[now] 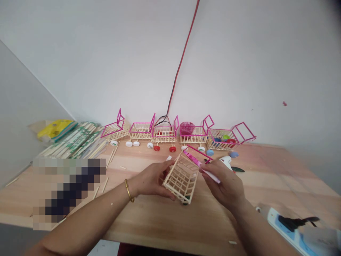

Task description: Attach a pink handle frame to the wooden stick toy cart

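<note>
In the head view, the left hand (153, 179) grips a small stick cart (182, 176) by its left side, above the near part of the wooden table (149, 224), the basket tilted with its open top toward the camera and its long axis slanting from the near lower left to the far upper right. The right hand (226, 183) is closed around a pink-stained white tool (193, 158), whose long axis slants from its pink tip, at the upper left by the basket's far end, down to its white end at the lower right; whether the tip touches the sticks I cannot tell.
</note>
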`<state>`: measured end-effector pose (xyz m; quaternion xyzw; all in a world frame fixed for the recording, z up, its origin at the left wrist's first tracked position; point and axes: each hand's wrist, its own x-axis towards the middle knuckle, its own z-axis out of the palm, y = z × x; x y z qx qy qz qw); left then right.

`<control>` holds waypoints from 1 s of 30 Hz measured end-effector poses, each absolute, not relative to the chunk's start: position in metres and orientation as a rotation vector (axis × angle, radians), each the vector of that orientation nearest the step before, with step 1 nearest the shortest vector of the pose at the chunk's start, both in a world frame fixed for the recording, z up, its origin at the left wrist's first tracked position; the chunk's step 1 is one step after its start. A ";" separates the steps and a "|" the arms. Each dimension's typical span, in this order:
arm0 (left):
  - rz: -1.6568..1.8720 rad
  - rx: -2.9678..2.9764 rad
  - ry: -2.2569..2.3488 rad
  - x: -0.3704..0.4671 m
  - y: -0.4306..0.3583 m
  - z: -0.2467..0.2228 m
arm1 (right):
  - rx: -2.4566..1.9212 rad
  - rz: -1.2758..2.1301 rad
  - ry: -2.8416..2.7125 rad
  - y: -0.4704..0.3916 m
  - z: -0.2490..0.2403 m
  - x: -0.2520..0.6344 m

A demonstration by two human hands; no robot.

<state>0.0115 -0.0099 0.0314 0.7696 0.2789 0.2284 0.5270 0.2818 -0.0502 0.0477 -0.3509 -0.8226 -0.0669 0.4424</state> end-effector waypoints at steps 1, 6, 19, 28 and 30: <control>0.541 1.839 0.665 0.011 -0.010 0.032 | -0.866 -0.173 -2.048 -0.050 0.047 0.282; 0.544 1.866 0.658 0.011 -0.009 0.030 | -0.849 -0.215 -2.024 -0.051 0.048 0.283; 0.544 1.899 0.676 0.011 -0.009 0.027 | -0.818 -0.166 -2.076 -0.049 0.046 0.282; 0.554 1.896 0.661 0.011 -0.009 0.026 | -0.826 -0.142 -2.098 -0.049 0.044 0.284; 0.548 1.905 0.661 0.011 -0.009 0.026 | -0.814 -0.138 -2.091 -0.049 0.044 0.284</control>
